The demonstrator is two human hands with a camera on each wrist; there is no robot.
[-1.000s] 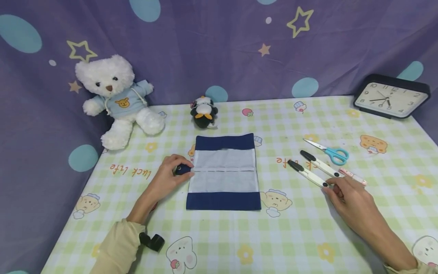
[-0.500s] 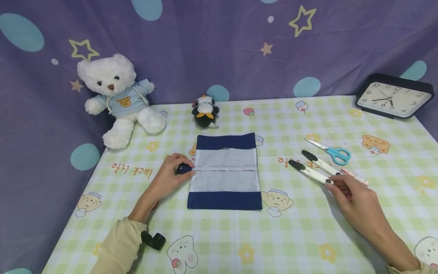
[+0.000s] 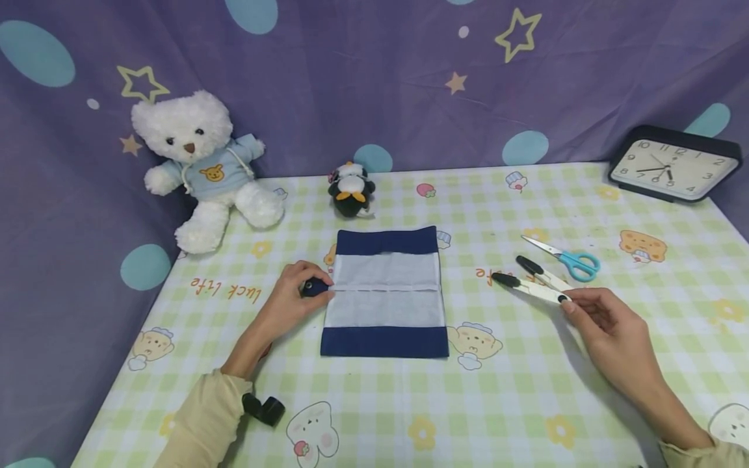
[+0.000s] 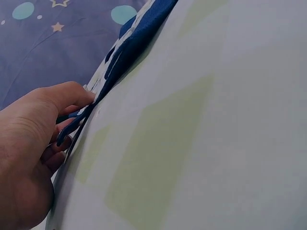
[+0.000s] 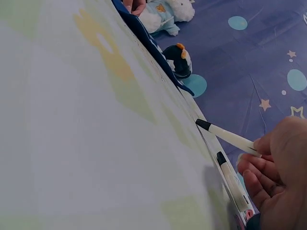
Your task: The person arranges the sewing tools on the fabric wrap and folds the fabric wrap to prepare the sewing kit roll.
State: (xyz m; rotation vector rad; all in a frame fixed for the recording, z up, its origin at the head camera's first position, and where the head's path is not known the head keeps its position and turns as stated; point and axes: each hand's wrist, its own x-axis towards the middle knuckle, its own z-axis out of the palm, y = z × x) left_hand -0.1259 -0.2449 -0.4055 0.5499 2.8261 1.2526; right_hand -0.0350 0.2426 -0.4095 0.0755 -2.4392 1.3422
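A navy fabric case (image 3: 383, 342) with a pale grey lining lies spread flat mid-table. At its left edge my left hand (image 3: 288, 292) pinches the case's short navy tab, which bears a metal snap. My right hand (image 3: 614, 331) pinches the rear end of a white pen with a black cap (image 3: 531, 290). This pen slants in the right wrist view, its rear end raised off the table. A second such pen (image 5: 233, 184) lies on the cloth below it, its rear part hidden by my hand in the head view.
Blue-handled scissors (image 3: 576, 265) lie beyond the pens. A black clock (image 3: 673, 166) stands at the back right. Along the back sit a penguin toy (image 3: 351, 190) and a white teddy bear (image 3: 210, 172). A checked cloth (image 3: 486, 416) covers the table, with a purple curtain (image 3: 380, 78) behind.
My right hand has taken hold of the nearer pen and lifted its rear end, now covering the pink-patterned stick. My left hand stays at the tab.
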